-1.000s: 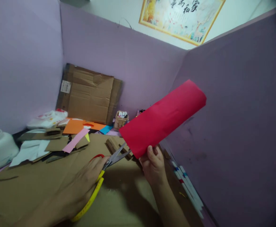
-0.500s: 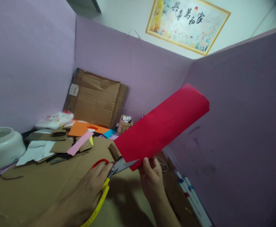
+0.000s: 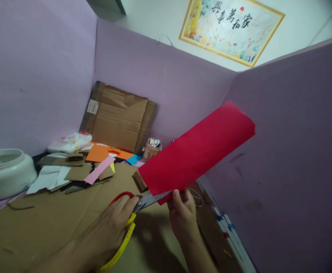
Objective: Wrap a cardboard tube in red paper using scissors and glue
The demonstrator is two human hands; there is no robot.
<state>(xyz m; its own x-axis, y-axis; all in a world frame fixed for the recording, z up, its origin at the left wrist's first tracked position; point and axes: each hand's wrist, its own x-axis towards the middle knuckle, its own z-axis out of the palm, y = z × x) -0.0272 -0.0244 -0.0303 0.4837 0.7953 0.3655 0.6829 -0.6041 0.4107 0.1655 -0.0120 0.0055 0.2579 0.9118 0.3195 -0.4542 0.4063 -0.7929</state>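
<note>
We found purple panels (image 3: 160,72) bounding the work on the left, at the back and on the right, their top edges slanting across the upper frame. Within them, a tan cardboard surface (image 3: 55,227) spread over the lower half; its widest exposed stretch ran through the lower left, between the left forearm and the loose scraps. Flattened cardboard (image 3: 120,117) leaned on the back panel, left of centre.

We noted the red sheet (image 3: 197,148) right of centre, raised above the surface and tilted up toward the right. Its upper right end overlapped the right panel in view; we could not tell the gap between them. A white pot (image 3: 9,178) stood at the left edge, well apart from both hands.

We observed the left hand (image 3: 111,223), lower centre, wrapped around the handles of the scissors (image 3: 143,202); some fingers were hidden. The right hand (image 3: 183,212), just right of it, pinched the sheet's lower edge, thumb in front, so the sheet rose above and beyond that hand. One blade crossed the sheet's lower left corner, its tip close to the right thumb; the other blade we could not make out.
</note>
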